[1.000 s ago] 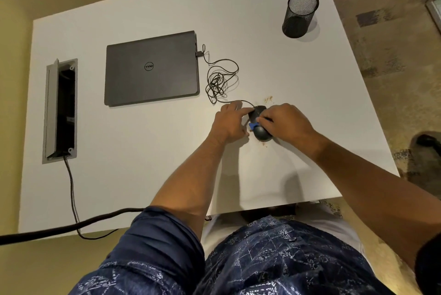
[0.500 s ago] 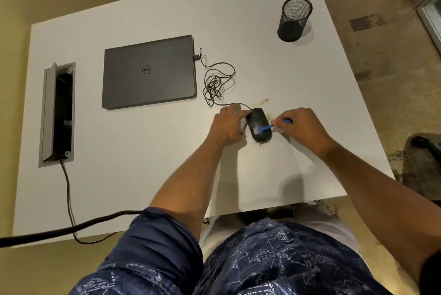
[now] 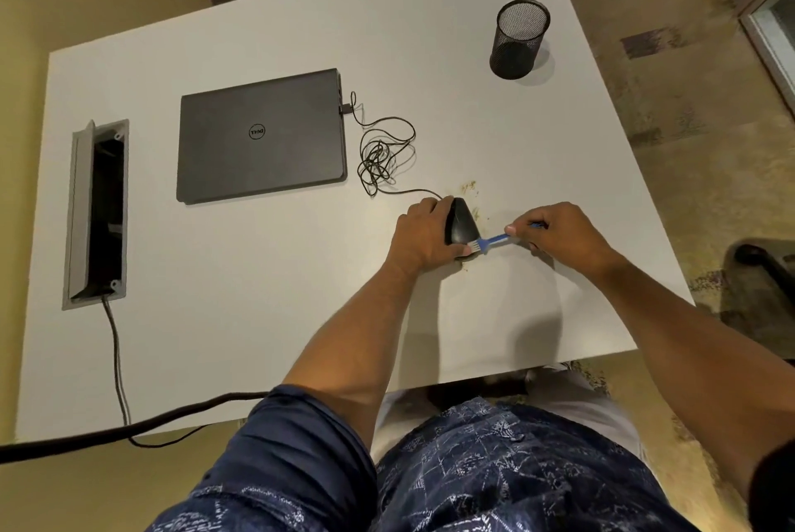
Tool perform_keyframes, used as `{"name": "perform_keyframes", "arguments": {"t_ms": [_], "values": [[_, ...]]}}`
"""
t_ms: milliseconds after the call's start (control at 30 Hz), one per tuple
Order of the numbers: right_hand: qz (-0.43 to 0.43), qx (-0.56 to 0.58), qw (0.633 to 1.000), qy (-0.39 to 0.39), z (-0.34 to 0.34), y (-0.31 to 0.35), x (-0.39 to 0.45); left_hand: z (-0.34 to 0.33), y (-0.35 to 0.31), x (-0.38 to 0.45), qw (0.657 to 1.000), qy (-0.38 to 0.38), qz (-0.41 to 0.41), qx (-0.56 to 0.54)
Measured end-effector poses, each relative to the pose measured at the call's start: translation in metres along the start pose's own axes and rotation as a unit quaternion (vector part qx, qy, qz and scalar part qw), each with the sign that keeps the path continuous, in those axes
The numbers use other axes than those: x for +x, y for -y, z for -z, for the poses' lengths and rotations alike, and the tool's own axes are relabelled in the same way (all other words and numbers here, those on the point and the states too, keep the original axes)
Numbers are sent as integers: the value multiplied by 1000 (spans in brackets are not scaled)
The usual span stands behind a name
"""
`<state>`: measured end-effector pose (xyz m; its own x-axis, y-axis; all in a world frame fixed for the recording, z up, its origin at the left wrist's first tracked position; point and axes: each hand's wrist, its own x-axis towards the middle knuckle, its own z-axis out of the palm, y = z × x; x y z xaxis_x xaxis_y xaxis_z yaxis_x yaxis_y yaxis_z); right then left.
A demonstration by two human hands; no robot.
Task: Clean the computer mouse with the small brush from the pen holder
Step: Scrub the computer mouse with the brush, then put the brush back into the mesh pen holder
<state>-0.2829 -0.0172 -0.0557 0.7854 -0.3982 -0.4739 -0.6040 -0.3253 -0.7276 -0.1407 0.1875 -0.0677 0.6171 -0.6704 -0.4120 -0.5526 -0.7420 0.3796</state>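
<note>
The computer mouse point(image 3: 461, 224) sits on the white table point(image 3: 258, 316), right of centre and toward the near half, tipped up on its left side so that its dark top faces right. The left hand point(image 3: 423, 237) is curled around it from the left and near side, fingers over the far end and thumb under the near edge, holding it in that tilt. The right hand point(image 3: 559, 232) is just to the right of the mouse, closed in a pinch on the blue handle of the small brush point(image 3: 490, 241). The brush runs leftward from the fingertips, and its pale bristle end touches the near right edge of the mouse, close by the left thumb.

Small brownish crumbs point(image 3: 469, 187) lie on the table just beyond the mouse, with a few more specks at its near side. The mouse cable point(image 3: 383, 157) leaves the far end of the mouse, lies in a loose tangle, and plugs into the right edge of a closed grey laptop point(image 3: 262, 135), which lies left of and farther away than the mouse. The black mesh pen holder point(image 3: 518, 41) stands upright at the far right, well apart from both hands. At the far left a cable hatch point(image 3: 97, 213) is open in the tabletop, and a cord runs from it over the near edge.
</note>
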Motion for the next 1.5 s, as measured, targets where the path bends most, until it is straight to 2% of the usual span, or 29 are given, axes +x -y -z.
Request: {"name": "perform_keyframes", "arguments": {"t_ms": [100,233,333,400,533,633,733,833,1067,1233,1400,1500], "values": [[19,-40,999,13,0,2,4,-1,-1,1,1000,4,-4,13],[13,-32,999,-22,10,0,10,-1,-2,2,1000,8,-2,26],[22,-78,996,21,4,2,10,-1,-2,2,1000,6,-2,23],[25,-114,993,18,2,3,10,-1,-2,2,1000,5,1,18],[12,-16,998,-56,11,3,10,0,-5,2,999,11,2,34],[24,75,994,-74,15,13,7,7,-8,3,999,7,-13,31],[42,134,986,-85,17,29,11,23,-18,7,997,-47,-55,-8],[65,149,983,-90,19,47,20,46,-38,16,988,-105,-87,-68],[114,153,978,-89,38,84,49,82,-72,57,976,-153,-89,-126],[138,144,969,-143,60,97,73,101,-84,89,969,-178,-82,-152],[218,69,948,-221,87,118,97,131,-100,119,953,-187,-86,-224],[254,20,935,-247,104,132,111,153,-109,136,951,-200,-102,-214]]}}
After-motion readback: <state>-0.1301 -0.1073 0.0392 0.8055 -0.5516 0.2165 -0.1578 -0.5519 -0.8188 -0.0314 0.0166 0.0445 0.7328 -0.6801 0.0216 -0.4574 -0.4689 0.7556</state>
